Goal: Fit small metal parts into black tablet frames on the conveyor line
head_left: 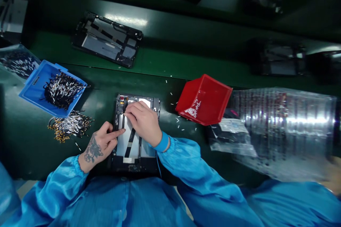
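An opened tablet (148,152) lies in front of me, its pale battery panels, dark ribbon cables and black frame showing. My left hand (102,142), tattooed on the back, reaches in from the left. Its index finger is stretched out, with the tip on the dark strip along the tablet's left side, and it holds nothing. Over the upper part of the tablet, my right hand (144,120) has thumb and index finger pinched together near the upper left components. Whatever sits between those fingertips is too small or hidden to name. A blue band (162,142) circles the right wrist.
On the left, a blue bin (37,101) holds many small black-and-white cables, with a loose cable pile (73,125) below it. A red bin (210,103) contains small white pieces; others lie scattered nearby. Clear plastic trays (287,131) stand right. Another opened tablet (108,39) lies behind.
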Action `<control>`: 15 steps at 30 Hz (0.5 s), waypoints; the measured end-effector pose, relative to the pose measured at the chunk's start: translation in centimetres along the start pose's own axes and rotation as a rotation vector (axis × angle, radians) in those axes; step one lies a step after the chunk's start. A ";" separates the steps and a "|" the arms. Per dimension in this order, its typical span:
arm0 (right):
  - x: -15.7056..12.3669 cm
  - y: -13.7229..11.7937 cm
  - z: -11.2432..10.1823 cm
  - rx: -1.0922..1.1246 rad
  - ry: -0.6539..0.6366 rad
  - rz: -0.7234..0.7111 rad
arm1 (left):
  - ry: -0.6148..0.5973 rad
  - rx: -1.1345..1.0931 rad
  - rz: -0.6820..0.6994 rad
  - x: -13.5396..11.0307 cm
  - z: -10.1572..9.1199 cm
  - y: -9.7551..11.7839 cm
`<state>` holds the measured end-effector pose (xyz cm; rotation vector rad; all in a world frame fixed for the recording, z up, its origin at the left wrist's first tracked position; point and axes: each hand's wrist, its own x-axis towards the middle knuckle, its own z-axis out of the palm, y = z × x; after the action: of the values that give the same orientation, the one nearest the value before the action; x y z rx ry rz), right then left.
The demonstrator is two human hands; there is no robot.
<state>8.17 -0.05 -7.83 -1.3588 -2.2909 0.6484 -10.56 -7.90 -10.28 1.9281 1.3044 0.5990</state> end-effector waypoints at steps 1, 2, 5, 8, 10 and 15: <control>0.0 0.0 0.0 -0.003 0.002 -0.002 | 0.000 0.001 -0.002 0.0 0.0 0.0; 0.0 0.0 0.0 -0.005 0.002 -0.003 | -0.001 0.002 -0.006 0.0 0.0 0.0; 0.2 -0.1 -0.2 -0.008 -0.020 0.013 | -0.002 -0.001 -0.016 -0.1 0.1 0.0; 0.5 -0.1 -0.1 -0.017 -0.047 0.087 | -0.005 -0.001 -0.016 0.1 0.1 0.0; 0.2 -0.2 0.0 -0.026 -0.059 0.122 | -0.007 0.006 -0.019 0.2 0.0 0.1; -2.1 -1.0 -0.8 -0.076 -0.083 0.116 | 0.031 0.155 -0.026 -1.5 -0.1 0.8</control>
<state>8.86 -2.17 -6.81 -1.5365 -2.3368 0.6720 -10.79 -9.47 -9.59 2.0307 1.4296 0.5298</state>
